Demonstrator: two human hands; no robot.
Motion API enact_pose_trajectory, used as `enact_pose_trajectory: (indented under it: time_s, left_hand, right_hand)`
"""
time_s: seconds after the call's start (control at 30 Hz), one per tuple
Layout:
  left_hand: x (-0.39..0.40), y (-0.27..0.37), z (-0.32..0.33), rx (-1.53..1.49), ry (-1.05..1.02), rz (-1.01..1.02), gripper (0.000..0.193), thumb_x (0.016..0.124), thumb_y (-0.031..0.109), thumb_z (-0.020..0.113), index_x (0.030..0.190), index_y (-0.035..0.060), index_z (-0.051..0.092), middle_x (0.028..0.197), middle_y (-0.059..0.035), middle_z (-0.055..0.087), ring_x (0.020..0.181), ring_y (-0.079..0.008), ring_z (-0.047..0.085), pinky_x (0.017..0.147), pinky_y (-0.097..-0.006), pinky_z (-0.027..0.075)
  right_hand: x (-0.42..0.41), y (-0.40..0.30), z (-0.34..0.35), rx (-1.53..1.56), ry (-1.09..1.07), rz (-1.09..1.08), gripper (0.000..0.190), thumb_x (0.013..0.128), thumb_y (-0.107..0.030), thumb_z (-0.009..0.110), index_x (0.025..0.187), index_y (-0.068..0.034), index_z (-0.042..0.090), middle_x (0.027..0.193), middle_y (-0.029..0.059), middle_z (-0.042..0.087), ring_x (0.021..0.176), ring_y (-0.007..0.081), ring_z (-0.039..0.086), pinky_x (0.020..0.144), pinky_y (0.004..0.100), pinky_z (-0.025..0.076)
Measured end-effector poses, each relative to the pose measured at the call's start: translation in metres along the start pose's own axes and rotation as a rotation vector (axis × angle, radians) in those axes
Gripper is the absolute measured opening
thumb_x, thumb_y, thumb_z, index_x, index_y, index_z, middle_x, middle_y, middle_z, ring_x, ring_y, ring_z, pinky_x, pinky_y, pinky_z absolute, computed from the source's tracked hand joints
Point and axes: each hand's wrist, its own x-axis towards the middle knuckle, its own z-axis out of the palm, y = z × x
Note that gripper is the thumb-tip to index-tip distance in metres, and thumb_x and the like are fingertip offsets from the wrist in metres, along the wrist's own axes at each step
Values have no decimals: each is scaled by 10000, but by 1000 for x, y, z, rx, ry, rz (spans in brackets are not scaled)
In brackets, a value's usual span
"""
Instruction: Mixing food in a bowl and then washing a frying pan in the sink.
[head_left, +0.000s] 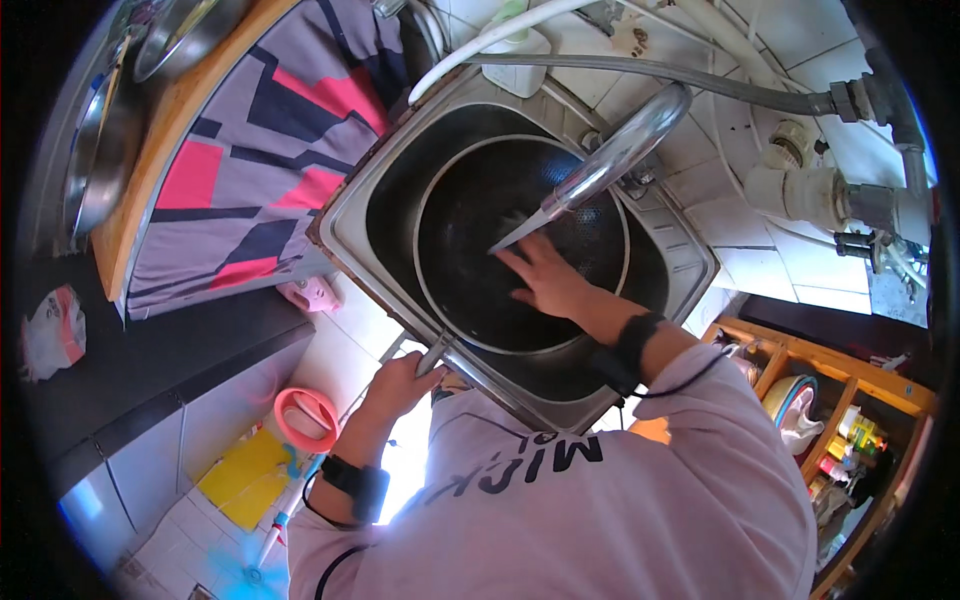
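Note:
A dark wok (480, 292) with a pale rim rests in a stainless steel sink (345, 210). My left hand (397, 386) is closed around the wok's handle (433, 355), which sticks out over the near edge of the sink. Over the wok's inside, my right hand (551, 277) has its fingers spread and nothing visible in them. From the chrome faucet (619, 150), a stream of water (519, 229) falls beside these fingertips into the wok. A honeycomb texture shows on the wok's far right wall.
A white bottle (515, 71) stands at the sink's back corner. A grey hose (645, 66) passes behind the faucet towards pipes (795, 180). Left are a patterned curtain (255, 172) and dark counter (150, 367). Wooden shelves (817, 367) stand right; a pink basin (306, 420) sits below.

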Motion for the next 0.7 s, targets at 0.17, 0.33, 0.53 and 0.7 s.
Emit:
enact_pose_trajectory:
  time_s: [0.17, 0.33, 0.53, 0.7]
  left_hand:
    - [5, -15, 9, 84, 159, 145, 378, 778, 375, 623, 826, 1, 587, 628, -194, 569, 584, -328, 577, 568, -388, 450]
    - [-1, -1, -1, 26, 86, 37, 383, 778, 411, 581, 826, 32, 616, 761, -188, 618, 748, -355, 599, 698, -412, 469]
    - [1, -5, 6, 69, 140, 102, 416, 790, 428, 560, 830, 17, 614, 758, -204, 611, 760, -362, 595, 699, -419, 464]
    - [2, -7, 7, 79, 195, 139, 381, 791, 390, 603, 765, 11, 560, 662, -198, 572, 629, -346, 573, 588, -409, 442]
  right_hand:
    - [67, 49, -6, -330, 243, -209, 534, 721, -267, 640, 1228, -186, 491, 1355, 137, 369, 1278, 332, 286, 1060, 479, 199]
    - [-15, 45, -22, -269, -188, 50, 705, 771, -391, 599, 1342, -87, 317, 1433, 192, 165, 1316, 350, 193, 1072, 491, 120]
    - [5, -17, 21, -121, -145, -173, 680, 791, -346, 596, 1360, -120, 298, 1443, 189, 128, 1317, 373, 176, 1041, 539, 196]
    - [17, 24, -7, -307, 137, -7, 620, 787, -229, 600, 1339, -126, 334, 1443, 152, 150, 1326, 347, 170, 1039, 543, 207]
